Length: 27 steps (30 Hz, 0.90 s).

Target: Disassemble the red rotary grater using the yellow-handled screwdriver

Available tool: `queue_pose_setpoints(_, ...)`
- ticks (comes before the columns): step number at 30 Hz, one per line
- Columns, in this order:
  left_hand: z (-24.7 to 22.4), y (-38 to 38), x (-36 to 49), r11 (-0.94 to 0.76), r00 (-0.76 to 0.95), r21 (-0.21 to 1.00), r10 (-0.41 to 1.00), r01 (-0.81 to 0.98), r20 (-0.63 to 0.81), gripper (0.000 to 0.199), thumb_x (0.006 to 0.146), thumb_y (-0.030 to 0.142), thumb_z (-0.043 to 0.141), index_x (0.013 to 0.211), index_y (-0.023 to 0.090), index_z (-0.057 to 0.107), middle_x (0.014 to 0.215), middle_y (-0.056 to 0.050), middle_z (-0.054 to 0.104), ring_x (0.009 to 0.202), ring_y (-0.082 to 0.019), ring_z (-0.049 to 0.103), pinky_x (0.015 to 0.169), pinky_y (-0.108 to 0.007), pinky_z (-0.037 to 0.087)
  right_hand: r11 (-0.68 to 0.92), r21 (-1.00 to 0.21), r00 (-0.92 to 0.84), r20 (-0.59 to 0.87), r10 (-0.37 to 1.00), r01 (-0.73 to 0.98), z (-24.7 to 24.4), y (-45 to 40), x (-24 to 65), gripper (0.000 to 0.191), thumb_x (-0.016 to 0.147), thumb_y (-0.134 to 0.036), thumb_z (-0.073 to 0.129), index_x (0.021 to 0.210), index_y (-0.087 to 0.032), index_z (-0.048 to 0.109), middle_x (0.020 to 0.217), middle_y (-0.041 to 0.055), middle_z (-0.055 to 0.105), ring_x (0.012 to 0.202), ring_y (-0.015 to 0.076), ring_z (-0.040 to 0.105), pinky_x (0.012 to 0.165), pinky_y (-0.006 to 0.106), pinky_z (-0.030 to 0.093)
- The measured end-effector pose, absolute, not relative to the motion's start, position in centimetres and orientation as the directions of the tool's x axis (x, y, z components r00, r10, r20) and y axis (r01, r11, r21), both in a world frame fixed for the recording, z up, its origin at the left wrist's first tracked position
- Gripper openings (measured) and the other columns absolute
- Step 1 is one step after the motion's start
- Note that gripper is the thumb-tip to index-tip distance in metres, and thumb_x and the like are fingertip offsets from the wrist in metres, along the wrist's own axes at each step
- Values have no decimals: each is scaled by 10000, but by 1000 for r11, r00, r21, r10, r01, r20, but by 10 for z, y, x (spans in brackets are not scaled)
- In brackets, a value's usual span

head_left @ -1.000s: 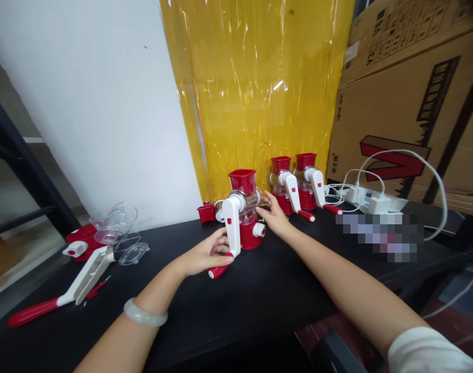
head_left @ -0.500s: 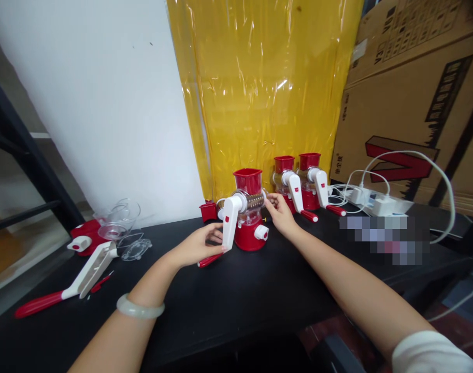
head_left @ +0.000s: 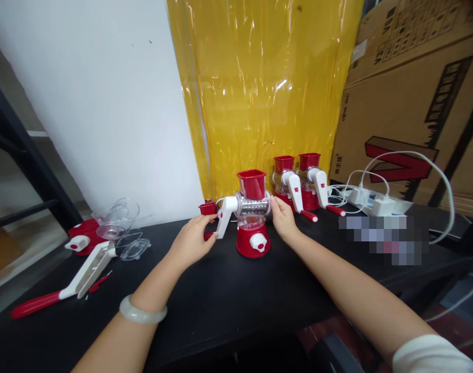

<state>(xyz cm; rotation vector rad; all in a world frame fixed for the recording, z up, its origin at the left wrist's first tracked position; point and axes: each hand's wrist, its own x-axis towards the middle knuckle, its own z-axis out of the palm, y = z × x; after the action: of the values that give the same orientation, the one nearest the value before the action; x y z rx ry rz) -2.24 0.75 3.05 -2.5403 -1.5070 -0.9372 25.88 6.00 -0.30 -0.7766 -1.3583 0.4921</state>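
Observation:
A red and white rotary grater [head_left: 254, 242] stands upright on the black table, its metal drum lying crosswise under a red hopper. My left hand [head_left: 192, 237] grips the white crank [head_left: 225, 215] near its lower end; most of the crank's red handle is hidden by the fingers. At the drum's other end, my right hand [head_left: 283, 217] has its fingers closed on the clear housing. The white knob [head_left: 258, 242] on the base faces toward me.
Two similar graters [head_left: 286, 194] stand behind on the right. To the left lie a red base [head_left: 83, 237], clear plastic parts [head_left: 115, 217], a detached crank [head_left: 84, 274] and a small red tool [head_left: 99, 282]. A power strip [head_left: 376, 202] with white cables sits beside a large carton [head_left: 407, 114].
The grater has turned, so its drum now lies more crosswise and its knob faces me. Its crank points further back and left, with my left hand following. My right hand has shifted slightly toward me.

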Motion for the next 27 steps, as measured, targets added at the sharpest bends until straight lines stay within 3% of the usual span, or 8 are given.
queue_pose_setpoints(11, 28, 0, -4, -625, 345, 224, 653, 748, 674, 643, 921, 293, 556, 1523, 177, 359, 1481, -171, 508, 1393, -331, 444, 1169, -538, 360, 677, -729, 190, 683, 705, 105, -7, 53, 246, 547, 886, -749, 490, 720, -239, 596, 802, 56, 617, 891, 245, 573, 903, 405, 474)
queue_pose_setpoints(14, 41, -8, 8, -660, 335, 153, 551, 735, 764, 592, 942, 294, 543, 1507, 205, 390, 1500, -149, 495, 1447, -326, 370, 1201, -539, 320, 661, -749, 169, 659, 733, 51, -12, 57, 247, 521, 906, -717, 493, 737, -239, 615, 813, 54, 640, 889, 241, 592, 923, 412, 489)
queue_pose_setpoints(17, 68, -15, 26, -708, 429, 40, 471, 705, 771, 584, 941, 319, 570, 1499, 240, 417, 1482, -122, 516, 1452, -326, 355, 1207, -545, 311, 634, -774, 178, 623, 762, -5, -15, 61, 247, 528, 892, -726, 508, 809, -231, 673, 875, 70, 686, 912, 255, 618, 922, 426, 508)
queue_pose_setpoints(24, 143, 9, 52, -714, 468, -36, 418, 699, 779, 357, 973, 370, 547, 1254, 176, 650, 1325, -131, 591, 1346, -309, 430, 1165, -529, 335, 643, -759, 153, 627, 764, -101, -20, 62, 237, 575, 891, -731, 508, 985, -222, 759, 1013, 99, 739, 1043, 286, 642, 967, 462, 507)
queue_pose_setpoints(27, 162, 20, 57, -750, 596, -26, 504, 661, 625, 281, 979, 378, 535, 1039, 183, 729, 1099, -105, 696, 1118, -267, 580, 1051, -468, 431, 652, -750, 150, 636, 757, -113, -19, 61, 235, 572, 871, -731, 544, 1006, -223, 770, 1060, 107, 739, 1081, 295, 637, 1001, 482, 493)
